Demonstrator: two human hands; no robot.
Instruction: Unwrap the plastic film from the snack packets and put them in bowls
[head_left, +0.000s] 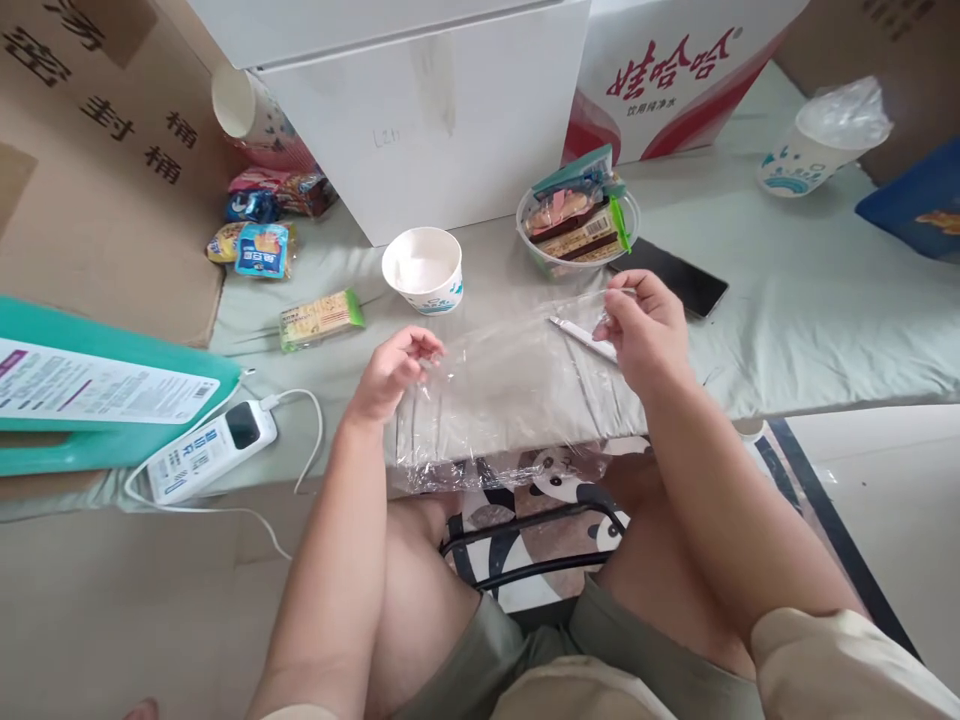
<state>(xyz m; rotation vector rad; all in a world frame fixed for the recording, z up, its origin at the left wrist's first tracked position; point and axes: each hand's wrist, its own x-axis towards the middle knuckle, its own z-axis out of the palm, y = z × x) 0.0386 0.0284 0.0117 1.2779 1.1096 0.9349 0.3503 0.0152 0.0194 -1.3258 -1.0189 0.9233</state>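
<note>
A thin clear plastic bag point(510, 390) is stretched between my two hands above the near edge of the table, its lower part hanging over that edge. My left hand point(394, 372) pinches its upper left corner with fingertips and thumb. At the opposite corner my right hand point(643, 325) is closed on the film. Just beyond the bag stands a white paper bowl point(422, 268), open side up. Behind the film, close to my right hand, lies a slim white pen-like stick point(581, 337), partly covered. A black phone point(679, 280) rests past that hand.
A clear bowl of wrapped snacks point(577, 220) stands by the white box point(450, 120). To the left are a wrapped snack bar point(321, 320), a corded power bank point(214, 450) and a green jug point(97, 390). A paper cup point(810, 150) with plastic sits far right.
</note>
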